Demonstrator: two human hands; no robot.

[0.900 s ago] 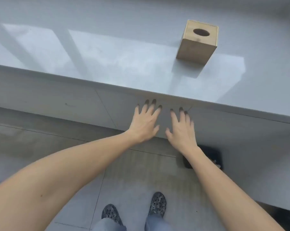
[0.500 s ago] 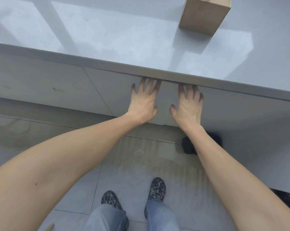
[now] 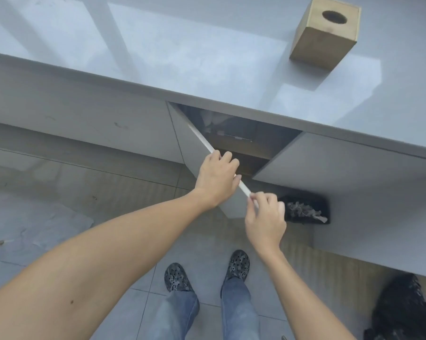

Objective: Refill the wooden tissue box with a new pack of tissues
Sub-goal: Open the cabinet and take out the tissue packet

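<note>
The wooden tissue box (image 3: 323, 33) stands upright on the grey counter (image 3: 182, 52) at the far right, its round top hole dark. Below the counter edge the left cabinet door (image 3: 194, 153) is swung out toward me. My left hand (image 3: 217, 179) is curled over the door's top edge. My right hand (image 3: 266, 222) pinches the same edge nearer the door's outer corner. The open cabinet (image 3: 234, 133) is dim inside; a shelf and some pale, crumpled items show, too dark to identify.
The right cabinet door (image 3: 329, 168) hangs partly out. A black bin (image 3: 305, 209) with crumpled paper sits on the tiled floor under the cabinet. A dark furry shape (image 3: 403, 307) lies at the bottom right. My feet (image 3: 207, 273) stand on the tiles.
Both hands went from flat against the shut cabinet doors to gripping the left door's top edge. The door has swung open toward me, exposing the cabinet's inside.
</note>
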